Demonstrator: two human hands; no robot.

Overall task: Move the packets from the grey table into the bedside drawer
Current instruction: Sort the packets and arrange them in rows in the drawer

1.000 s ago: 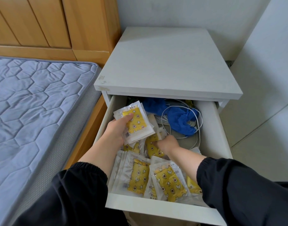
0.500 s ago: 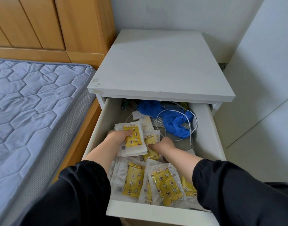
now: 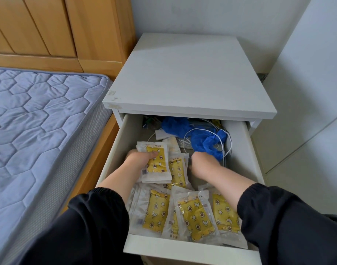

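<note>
As the left hand (image 3: 140, 159) lowers its gripped packets (image 3: 156, 163) into the drawer (image 3: 183, 246), the right hand (image 3: 203, 165) clears aside, its fingers' state hidden; release likely follows.

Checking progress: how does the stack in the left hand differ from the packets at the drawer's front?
The held stack is bunched together, gripped by the left hand mid-drawer; the front packets lie loose, spread side by side, against the drawer's front wall. Both are clear wrappers with yellow star-and-moon print.

Drawer (image 3: 183, 248) with yellow packets (image 3: 195, 217) inside
</note>
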